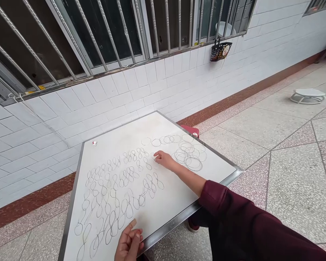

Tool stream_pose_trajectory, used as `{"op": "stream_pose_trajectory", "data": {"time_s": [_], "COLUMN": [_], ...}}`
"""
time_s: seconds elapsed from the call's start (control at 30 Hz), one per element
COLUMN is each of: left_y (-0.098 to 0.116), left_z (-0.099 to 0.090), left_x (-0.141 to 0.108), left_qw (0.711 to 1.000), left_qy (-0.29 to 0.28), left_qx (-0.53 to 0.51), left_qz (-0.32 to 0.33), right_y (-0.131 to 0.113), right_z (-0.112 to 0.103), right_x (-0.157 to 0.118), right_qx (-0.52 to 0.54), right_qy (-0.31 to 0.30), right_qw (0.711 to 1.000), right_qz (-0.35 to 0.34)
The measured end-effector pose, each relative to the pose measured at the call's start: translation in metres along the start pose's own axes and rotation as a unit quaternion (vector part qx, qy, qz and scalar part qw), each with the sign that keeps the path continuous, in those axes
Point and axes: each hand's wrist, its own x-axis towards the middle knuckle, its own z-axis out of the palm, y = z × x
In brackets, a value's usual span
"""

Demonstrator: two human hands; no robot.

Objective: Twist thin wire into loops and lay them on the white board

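Thin dark loops lie across a white desk (130, 131), with two hands over it.

With the desk as clock face, figure-eight loops (121, 183) run in rows around nine; plain rings (189, 156) overlap at two. The right hand (163, 159) hovers between, near centre, fingers bunched; the left hand (129, 242) is curled at the seven-o'clock edge. Whether either holds a loop is unclear.

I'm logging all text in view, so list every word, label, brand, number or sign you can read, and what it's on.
No readable text.
Black basket: pale decoration, no legible lettering.
Red item beyond the tabletop: white mark, too small to read.
Figure-eight loops: thin strands, not written numbers.
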Motion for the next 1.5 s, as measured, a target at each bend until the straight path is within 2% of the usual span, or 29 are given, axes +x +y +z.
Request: {"op": "stream_pose_trajectory", "data": {"time_s": [0.1, 0.13, 0.23, 0.33, 0.47, 0.73, 0.93, 1.13, 1.5], "left_y": [0.037, 0.049, 0.073, 0.077, 0.067, 0.064, 0.063, 0.061, 0.059], "left_z": [0.025, 0.035, 0.062, 0.074, 0.069, 0.057, 0.057, 0.051, 0.050], "left_x": [0.000, -0.001, -0.009, -0.020, -0.033, -0.042, -0.047, -0.049, -0.049], "left_qw": [0.998, 0.997, 0.993, 0.986, 0.981, 0.979, 0.984, 0.987, 0.988], "left_qy": [-0.055, -0.055, -0.074, -0.085, -0.068, -0.043, -0.056, -0.067, -0.082], "left_qx": [-0.010, -0.019, -0.069, -0.130, -0.176, -0.201, -0.168, -0.144, -0.125], "left_qz": [0.033, 0.051, 0.065, 0.056, 0.035, 0.008, -0.020, -0.022, -0.026], "right_y": [-0.018, -0.023, -0.034, -0.037, -0.033, -0.032, -0.030, -0.022, -0.016], "right_z": [0.003, 0.007, 0.022, 0.038, 0.051, 0.055, 0.063, 0.070, 0.073], "right_x": [-0.034, -0.048, -0.091, -0.126, -0.150, -0.167, -0.172, -0.174, -0.177], "right_qx": [0.053, 0.077, 0.202, 0.261, 0.309, 0.306, 0.341, 0.355, 0.340], "right_qy": [-0.036, -0.053, -0.117, -0.158, -0.190, -0.199, -0.215, -0.189, -0.190], "right_qw": [0.997, 0.994, 0.968, 0.949, 0.930, 0.930, 0.914, 0.915, 0.921], "right_qz": [-0.042, -0.059, -0.092, -0.083, -0.061, -0.047, -0.045, -0.040, -0.028]}}
